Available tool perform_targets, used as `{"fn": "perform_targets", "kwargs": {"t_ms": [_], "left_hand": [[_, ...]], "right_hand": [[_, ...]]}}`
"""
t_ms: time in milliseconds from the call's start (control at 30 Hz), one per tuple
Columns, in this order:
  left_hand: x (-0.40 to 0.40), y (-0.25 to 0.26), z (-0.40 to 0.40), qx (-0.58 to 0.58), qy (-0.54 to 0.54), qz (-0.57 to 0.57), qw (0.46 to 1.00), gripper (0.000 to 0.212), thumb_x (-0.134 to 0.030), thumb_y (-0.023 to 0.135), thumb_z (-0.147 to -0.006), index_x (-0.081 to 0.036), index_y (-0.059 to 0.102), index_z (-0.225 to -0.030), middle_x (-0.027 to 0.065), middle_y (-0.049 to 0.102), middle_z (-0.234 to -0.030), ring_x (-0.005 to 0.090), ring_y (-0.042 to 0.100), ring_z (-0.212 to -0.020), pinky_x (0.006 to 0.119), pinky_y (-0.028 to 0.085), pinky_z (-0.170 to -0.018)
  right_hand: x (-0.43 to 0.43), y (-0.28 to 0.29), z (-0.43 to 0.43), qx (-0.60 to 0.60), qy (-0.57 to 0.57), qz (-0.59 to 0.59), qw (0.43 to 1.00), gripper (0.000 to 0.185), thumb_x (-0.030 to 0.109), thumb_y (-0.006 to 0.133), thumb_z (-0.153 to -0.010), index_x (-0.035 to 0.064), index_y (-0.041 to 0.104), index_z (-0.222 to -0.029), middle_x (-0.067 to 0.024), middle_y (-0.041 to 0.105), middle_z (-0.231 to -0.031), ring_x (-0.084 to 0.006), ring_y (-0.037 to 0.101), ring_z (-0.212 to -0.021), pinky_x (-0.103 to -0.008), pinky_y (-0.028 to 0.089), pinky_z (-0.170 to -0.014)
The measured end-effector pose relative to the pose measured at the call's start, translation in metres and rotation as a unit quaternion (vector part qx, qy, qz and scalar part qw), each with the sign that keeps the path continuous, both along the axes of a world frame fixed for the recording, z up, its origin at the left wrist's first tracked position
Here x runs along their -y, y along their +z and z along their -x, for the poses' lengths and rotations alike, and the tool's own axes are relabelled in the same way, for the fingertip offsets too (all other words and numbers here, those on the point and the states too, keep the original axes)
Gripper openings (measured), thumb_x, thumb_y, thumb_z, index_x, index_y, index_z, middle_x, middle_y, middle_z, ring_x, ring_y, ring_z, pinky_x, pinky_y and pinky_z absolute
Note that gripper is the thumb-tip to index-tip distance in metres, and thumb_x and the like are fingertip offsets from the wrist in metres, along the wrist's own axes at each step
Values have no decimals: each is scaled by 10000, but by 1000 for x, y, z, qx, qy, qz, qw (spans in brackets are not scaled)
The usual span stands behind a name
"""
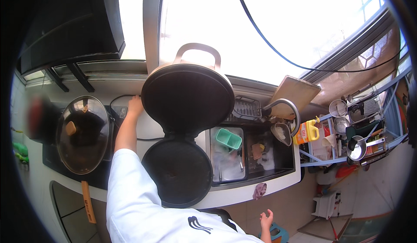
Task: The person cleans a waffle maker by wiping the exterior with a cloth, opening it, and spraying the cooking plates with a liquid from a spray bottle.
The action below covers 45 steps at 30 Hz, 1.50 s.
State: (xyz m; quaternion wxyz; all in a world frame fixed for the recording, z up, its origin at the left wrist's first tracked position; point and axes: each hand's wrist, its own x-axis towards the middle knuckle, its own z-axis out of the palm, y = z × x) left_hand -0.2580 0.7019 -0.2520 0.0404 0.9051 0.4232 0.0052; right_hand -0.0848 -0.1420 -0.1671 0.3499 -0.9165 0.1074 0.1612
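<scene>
An electric griddle (177, 173) stands open on the white counter before me, its round dark lid (189, 99) raised and a beige handle on top. My left hand (135, 104) reaches to the back of the counter, left of the lid. It is at a black power cord (121, 96); whether the fingers grip the cord or the griddle's side is unclear. Close by lies a grey power socket block (122, 112). My right hand (266, 219) hangs beyond the counter's front edge, fingers apart and holding nothing.
A glass-lidded wooden-handled pan (84, 152) sits on the left hob. Right of the griddle are a sink (270, 174) with a water-filled basin and green container (228, 139), a curved faucet (290, 104), a cutting board (296, 95), a yellow jug (306, 131) and a utensil rack (312, 161).
</scene>
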Motion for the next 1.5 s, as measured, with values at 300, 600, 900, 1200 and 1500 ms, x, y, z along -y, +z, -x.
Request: {"fn": "perform_targets", "kwargs": {"t_ms": [300, 600, 900, 1200, 1500], "left_hand": [[-56, -63, -7, 660, 265, 351, 609, 439, -333, 647, -848, 47, 615, -1066, 164, 670, -1027, 285, 628, -976, 370, 486, -832], [4, -44, -97, 630, 487, 441, 415, 485, -271, 677, -808, 119, 567, -1074, 177, 664, -1003, 253, 648, -872, 365, 524, -740], [-32, -41, -41, 715, 340, 468, 393, 321, -282, 558, -894, 27, 626, -838, 70, 609, -729, 174, 579, -669, 323, 472, -651], [113, 180, 12, 829, 228, 144, 489, 330, -309, 371, -1027, -107, 438, -774, -8, 440, -719, 99, 435, -645, 234, 373, -637], [264, 233, 85, 908, 132, 367, 150, 342, -278, 345, -1029, -120, 349, -726, -27, 179, -536, 95, 133, -438, 267, 151, -444]], "right_hand": [[-64, -22, -42, -9, 95, -79, 992, 392, 27, 568, -869, 47, 486, -1252, -99, 622, -1001, -145, 651, -785, -251, 524, -613], [-33, 13, -31, -6, -30, -72, 997, 401, 23, 546, -887, 19, 464, -1280, -136, 532, -1240, -181, 657, -844, -272, 533, -637], [-35, 13, -23, -13, 39, -71, 997, 291, 13, 543, -877, -6, 568, -1166, -98, 624, -1060, -165, 660, -800, -262, 525, -656], [-92, 49, 2, 127, 292, 60, 946, 199, 9, 564, -840, 6, 647, -1021, -124, 662, -924, -189, 671, -767, -288, 530, -695], [-265, 63, 18, -30, 394, -236, 888, 184, 74, 561, -908, -26, 651, -1033, -115, 681, -973, -184, 663, -879, -268, 504, -759]]}}
